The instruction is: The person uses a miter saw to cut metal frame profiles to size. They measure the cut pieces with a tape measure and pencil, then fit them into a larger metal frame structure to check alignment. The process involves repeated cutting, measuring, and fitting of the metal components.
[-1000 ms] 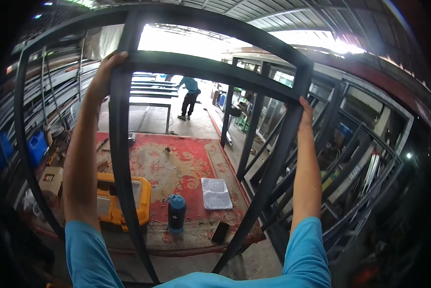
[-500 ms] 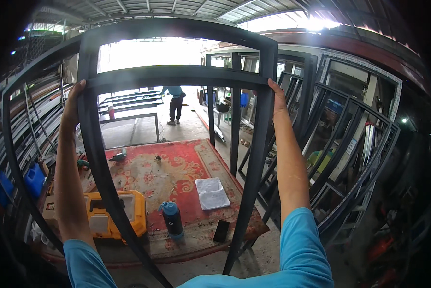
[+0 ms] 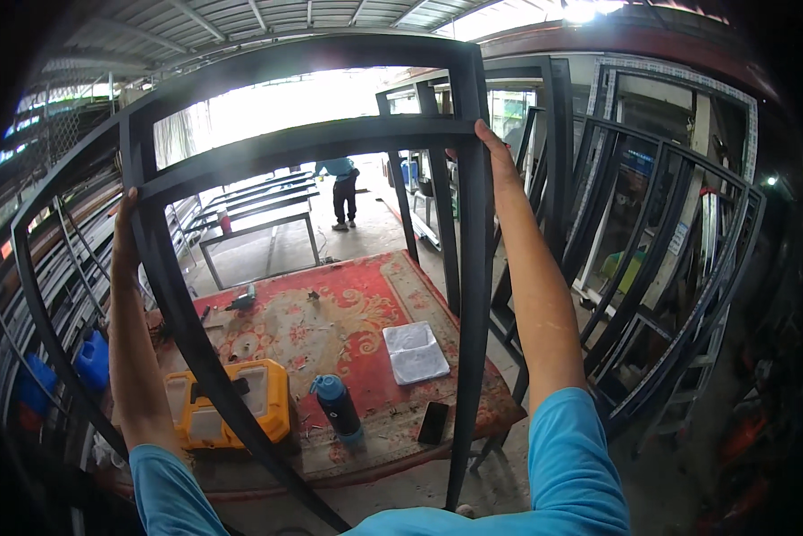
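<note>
We hold a dark metal window frame upright at arm's length; it fills the centre and upper left of the picture. Its members are flat, matte, rectangular-section bars: two long uprights, a top rail and a cross rail just below it, all bent by the lens toward the rim.

Our left hand, at the left of the picture, wraps around the outer edge of the left upright, with the fingers curled behind the bar and out of view. Our right hand, at upper centre right, lies against the right upright where the cross rail meets it. The palm presses on the bar. We cannot tell how far its fingers close around it. Both arms wear blue sleeves.

Through the frame, at lower centre, we see a workbench covered by a worn red patterned rug. On the rug rest:
- a yellow plastic tool case with a clear lid, lower left;
- a dark cylindrical bottle with a blue cap, standing upright just beside the case;
- a flat black phone, near the front edge;
- a folded white sheet, behind the phone.

More dark frames lean in a stack at the right. A person in a blue shirt stands well away at upper centre.
</note>
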Motion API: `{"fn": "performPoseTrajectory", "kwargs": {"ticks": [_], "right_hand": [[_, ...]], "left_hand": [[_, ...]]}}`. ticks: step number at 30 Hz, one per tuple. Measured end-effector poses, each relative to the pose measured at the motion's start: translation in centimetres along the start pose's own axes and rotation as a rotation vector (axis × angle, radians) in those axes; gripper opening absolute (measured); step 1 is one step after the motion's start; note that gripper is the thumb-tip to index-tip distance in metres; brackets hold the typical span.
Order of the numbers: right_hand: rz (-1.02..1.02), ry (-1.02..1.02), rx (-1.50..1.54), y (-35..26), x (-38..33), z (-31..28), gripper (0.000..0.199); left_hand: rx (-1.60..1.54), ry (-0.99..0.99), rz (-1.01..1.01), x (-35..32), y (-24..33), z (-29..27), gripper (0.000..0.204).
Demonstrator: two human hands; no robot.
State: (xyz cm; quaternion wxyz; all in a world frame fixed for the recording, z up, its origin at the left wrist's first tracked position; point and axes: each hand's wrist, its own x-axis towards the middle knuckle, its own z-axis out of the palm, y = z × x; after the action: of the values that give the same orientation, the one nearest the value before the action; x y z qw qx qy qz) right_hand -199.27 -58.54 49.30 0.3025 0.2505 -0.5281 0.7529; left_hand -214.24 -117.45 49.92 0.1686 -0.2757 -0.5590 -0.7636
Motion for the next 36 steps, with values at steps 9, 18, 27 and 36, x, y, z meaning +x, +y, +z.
{"fn": "performPoseTrajectory", "kwargs": {"ticks": [9,18,27,36], "right_hand": [[-0.008,0.015,0.036,0.6,0.2,-0.1,0.034],[-0.127,-0.061,0.026,1.8,1.7,-1.3,0.032],[-0.202,-0.033,0.031,1.5,1.5,-0.8,0.039],[-0.137,-0.028,0.114,1.2,0.9,-0.4,0.045]], "left_hand": [[0.013,-0.014,0.050,0.9,0.0,-1.7,0.048],[0.052,0.006,0.036,0.4,0.7,-1.2,0.049],[0.261,-0.042,0.215,0.7,3.2,-2.3,0.037],[1.222,-0.114,1.128,-5.0,4.3,20.0,0.054]]}}
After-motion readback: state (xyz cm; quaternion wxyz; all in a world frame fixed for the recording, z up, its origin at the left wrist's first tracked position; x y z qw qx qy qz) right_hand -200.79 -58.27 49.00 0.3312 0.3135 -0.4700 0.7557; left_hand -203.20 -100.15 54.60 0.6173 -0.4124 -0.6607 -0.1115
